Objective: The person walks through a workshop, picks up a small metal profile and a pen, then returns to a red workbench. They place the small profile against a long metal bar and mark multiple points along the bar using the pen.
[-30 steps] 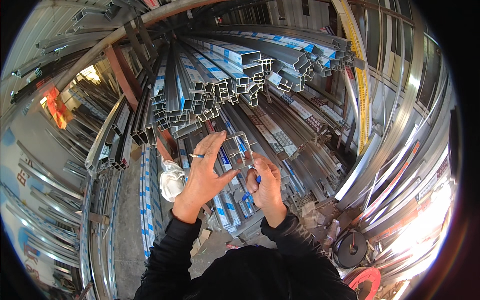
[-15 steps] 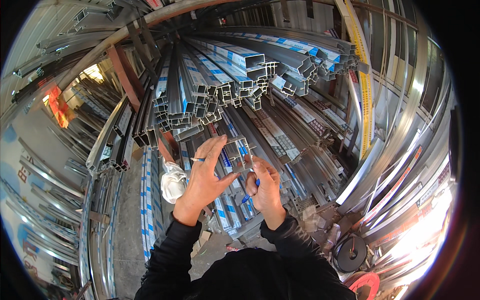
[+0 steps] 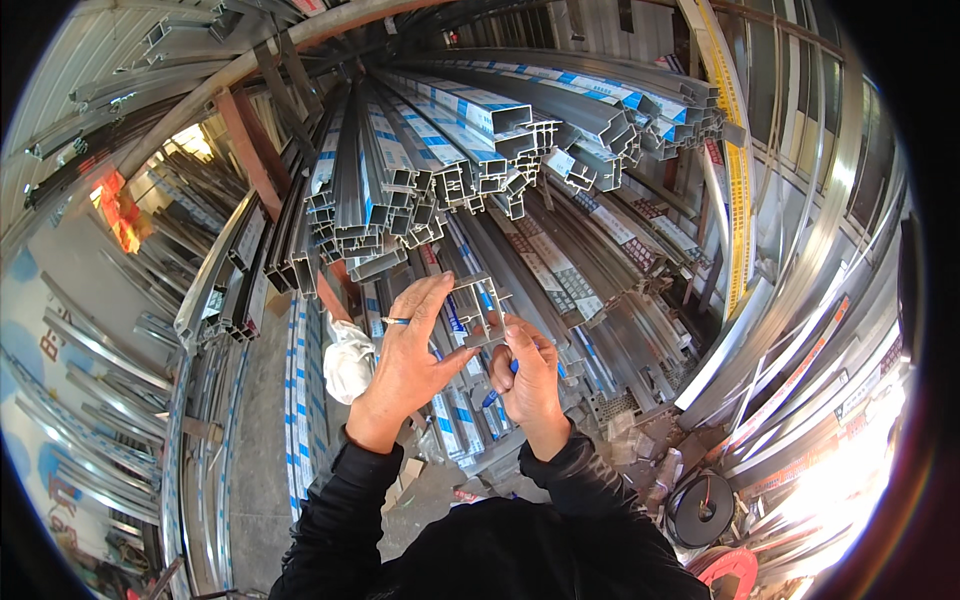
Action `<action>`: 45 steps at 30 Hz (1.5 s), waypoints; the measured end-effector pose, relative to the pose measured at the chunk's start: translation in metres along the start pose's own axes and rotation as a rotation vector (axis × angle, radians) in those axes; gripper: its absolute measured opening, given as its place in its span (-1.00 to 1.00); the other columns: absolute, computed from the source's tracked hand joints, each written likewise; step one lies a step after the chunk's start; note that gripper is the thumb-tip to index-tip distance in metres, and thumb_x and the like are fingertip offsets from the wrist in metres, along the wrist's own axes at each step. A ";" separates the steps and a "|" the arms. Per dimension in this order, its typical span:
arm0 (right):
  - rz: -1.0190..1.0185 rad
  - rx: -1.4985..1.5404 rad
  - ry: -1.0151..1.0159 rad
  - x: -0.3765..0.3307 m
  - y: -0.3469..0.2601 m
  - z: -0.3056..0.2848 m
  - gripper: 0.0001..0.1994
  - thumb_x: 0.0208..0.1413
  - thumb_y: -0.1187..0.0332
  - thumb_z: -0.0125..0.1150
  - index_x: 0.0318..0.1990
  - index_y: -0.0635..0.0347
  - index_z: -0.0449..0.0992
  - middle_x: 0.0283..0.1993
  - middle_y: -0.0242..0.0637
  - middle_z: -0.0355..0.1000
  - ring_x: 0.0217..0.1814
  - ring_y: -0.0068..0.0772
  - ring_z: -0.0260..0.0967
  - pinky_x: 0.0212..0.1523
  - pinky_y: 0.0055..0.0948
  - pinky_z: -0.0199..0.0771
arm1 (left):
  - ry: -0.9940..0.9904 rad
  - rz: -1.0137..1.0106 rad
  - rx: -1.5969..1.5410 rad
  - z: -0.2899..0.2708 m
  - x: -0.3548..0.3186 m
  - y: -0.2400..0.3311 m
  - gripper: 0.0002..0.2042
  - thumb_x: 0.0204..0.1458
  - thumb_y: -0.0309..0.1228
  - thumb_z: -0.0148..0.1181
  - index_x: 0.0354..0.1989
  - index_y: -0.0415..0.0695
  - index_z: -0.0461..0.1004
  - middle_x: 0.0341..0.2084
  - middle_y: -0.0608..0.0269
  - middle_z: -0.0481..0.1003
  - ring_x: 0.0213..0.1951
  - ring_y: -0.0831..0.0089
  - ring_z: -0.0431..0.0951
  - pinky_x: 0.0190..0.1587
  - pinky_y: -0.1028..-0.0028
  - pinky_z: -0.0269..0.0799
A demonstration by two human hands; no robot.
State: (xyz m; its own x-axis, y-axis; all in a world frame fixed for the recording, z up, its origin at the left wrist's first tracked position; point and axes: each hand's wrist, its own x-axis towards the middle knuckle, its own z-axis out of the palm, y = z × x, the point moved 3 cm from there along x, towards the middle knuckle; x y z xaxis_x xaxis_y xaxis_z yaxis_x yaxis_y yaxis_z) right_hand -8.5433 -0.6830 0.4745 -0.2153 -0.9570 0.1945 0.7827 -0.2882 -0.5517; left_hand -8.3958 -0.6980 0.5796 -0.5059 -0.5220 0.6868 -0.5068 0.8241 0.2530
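Between my two hands is a short cut piece of metal profile, its open, hollow section turned toward me. My left hand grips the left side, with the thumb along the bottom edge and the fingers at the top. A thin item with a blue part crosses its fingers; I cannot tell whether it is a ring or a pen. At the lower right corner, my right hand pinches the profile. A blue pen is tucked in the same hand, pointing down to the left.
Long metal profiles are stacked ahead with their cut ends facing me, and more lie on lower racks. White cloth hangs left of my left hand. A black reel and a red round item stand at the lower right.
The view has shifted very slightly. Both hands, the profile and the pen keep almost the same place and grip.
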 end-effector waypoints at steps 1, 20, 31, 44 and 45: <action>0.003 -0.004 0.000 0.001 0.000 -0.001 -0.74 0.32 0.23 0.24 0.01 0.20 0.58 -0.12 -0.16 0.61 -0.69 -0.67 0.15 -0.72 -0.59 0.16 | 0.001 0.000 -0.002 0.001 0.000 0.000 -0.12 -0.22 -0.48 0.55 0.39 -0.19 0.25 0.28 -0.07 0.34 0.32 -0.07 0.29 0.35 0.11 0.25; 0.041 -0.037 -0.061 0.011 -0.010 -0.012 -0.59 0.32 0.16 0.22 0.10 0.36 0.51 -0.09 -0.11 0.60 -0.70 -0.69 0.13 -0.71 -0.61 0.14 | 0.013 -0.055 -0.029 0.016 0.006 0.003 -0.07 -0.27 -0.54 0.55 0.41 -0.14 0.24 0.33 0.03 0.32 0.36 0.00 0.25 0.38 0.14 0.22; 0.092 -0.007 -0.082 0.020 -0.016 -0.025 -0.62 0.35 0.21 0.16 0.10 0.39 0.50 -0.20 -0.19 0.59 -0.72 -0.70 0.11 -0.72 -0.60 0.13 | 0.024 -0.060 -0.026 0.030 0.011 0.006 -0.08 -0.25 -0.53 0.55 0.40 -0.16 0.24 0.31 0.01 0.33 0.33 -0.02 0.28 0.36 0.13 0.22; 0.046 -0.092 -0.119 0.035 -0.030 -0.042 -0.54 0.30 0.19 0.26 0.18 0.38 0.47 -0.20 -0.23 0.57 -0.68 -0.72 0.10 -0.70 -0.59 0.10 | 0.067 -0.210 -0.019 0.042 0.001 0.023 -0.01 -0.27 -0.49 0.59 0.44 -0.19 0.16 0.38 -0.04 0.26 0.39 -0.05 0.24 0.38 0.13 0.20; 0.060 -0.091 -0.133 0.042 -0.031 -0.042 -0.54 0.30 0.18 0.26 0.17 0.38 0.47 -0.18 -0.20 0.57 -0.68 -0.72 0.11 -0.70 -0.59 0.11 | 0.078 -0.235 0.001 0.041 -0.007 0.024 0.01 -0.28 -0.49 0.61 0.45 -0.19 0.15 0.40 -0.04 0.23 0.41 -0.05 0.21 0.40 0.13 0.18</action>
State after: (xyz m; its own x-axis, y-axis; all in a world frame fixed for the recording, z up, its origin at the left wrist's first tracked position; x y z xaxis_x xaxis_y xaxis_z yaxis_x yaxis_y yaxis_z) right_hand -8.6012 -0.7154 0.4656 -0.0856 -0.9615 0.2610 0.7346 -0.2379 -0.6354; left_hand -8.4324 -0.6836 0.5527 -0.3181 -0.6809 0.6597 -0.6052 0.6814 0.4115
